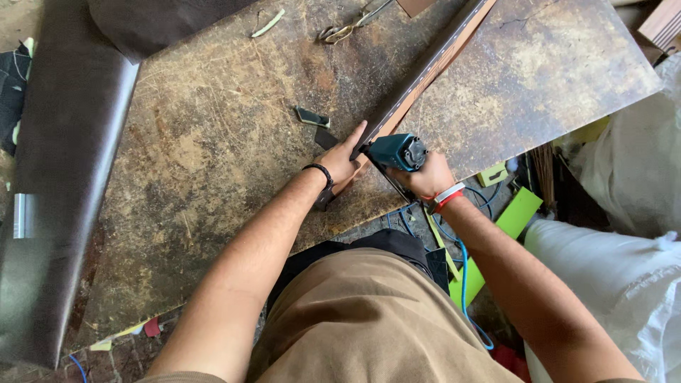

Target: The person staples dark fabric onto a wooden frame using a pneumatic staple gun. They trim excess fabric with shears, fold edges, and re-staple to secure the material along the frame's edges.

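My right hand [428,179] grips a teal pneumatic stapler [396,152] with a blue air hose [462,269] trailing down from it. Its nose rests on the near end of a long dark leather-covered strip [433,64] that runs diagonally up across the worn brown worktable [213,142]. My left hand [342,160] lies flat on the strip's near end, fingers together, index finger pointing along it beside the stapler. A black band circles my left wrist, a red and white band my right.
A roll of dark brown leather [64,184] lies along the table's left edge. Small scraps [312,117] and scissors [347,27] lie farther back on the table. White sacks [617,262] and green boards [504,234] stand on the floor at right.
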{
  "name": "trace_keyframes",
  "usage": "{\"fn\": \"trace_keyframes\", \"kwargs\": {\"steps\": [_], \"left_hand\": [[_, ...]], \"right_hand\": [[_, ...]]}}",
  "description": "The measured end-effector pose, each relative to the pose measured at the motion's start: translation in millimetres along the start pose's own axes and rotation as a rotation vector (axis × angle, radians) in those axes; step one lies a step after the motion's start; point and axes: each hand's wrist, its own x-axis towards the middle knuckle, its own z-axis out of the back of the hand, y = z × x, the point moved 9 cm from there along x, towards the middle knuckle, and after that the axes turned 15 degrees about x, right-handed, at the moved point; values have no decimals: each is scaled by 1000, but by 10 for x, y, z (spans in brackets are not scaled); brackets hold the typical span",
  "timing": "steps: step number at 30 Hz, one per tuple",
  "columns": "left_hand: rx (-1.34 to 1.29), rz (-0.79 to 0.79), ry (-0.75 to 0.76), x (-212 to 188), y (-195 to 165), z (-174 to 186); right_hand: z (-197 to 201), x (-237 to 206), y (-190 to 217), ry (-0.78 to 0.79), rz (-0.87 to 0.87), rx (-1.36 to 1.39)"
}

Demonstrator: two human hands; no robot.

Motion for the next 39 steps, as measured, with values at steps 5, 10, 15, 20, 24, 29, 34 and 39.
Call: {"fn": "trace_keyframes", "kwargs": {"steps": [5, 10, 15, 20, 24, 29, 34, 39], "left_hand": [[25, -60, -46, -93, -98, 83], [73, 139, 154, -666, 96, -133], [82, 148, 83, -1018, 304, -220], [119, 79, 26, -975, 301, -229], [115, 131, 62, -1042, 258, -245], [128, 121, 71, -1065, 202, -205], [78, 158, 89, -1049, 318, -307], [-46, 213, -28, -1027, 420, -325]], "right_hand": [[-87, -146, 26, -17, -2, -14], [-150, -332, -48, 44, -187, -33], [-354, -549, 102, 12, -128, -47], [-437, -656, 274, 3, -36, -87], [-508, -771, 370, 30, 25, -21], [-620, -857, 298, 10, -22, -64], [-578, -808, 53, 25, -146, -41], [-60, -442, -413, 69, -316, -209]]}}
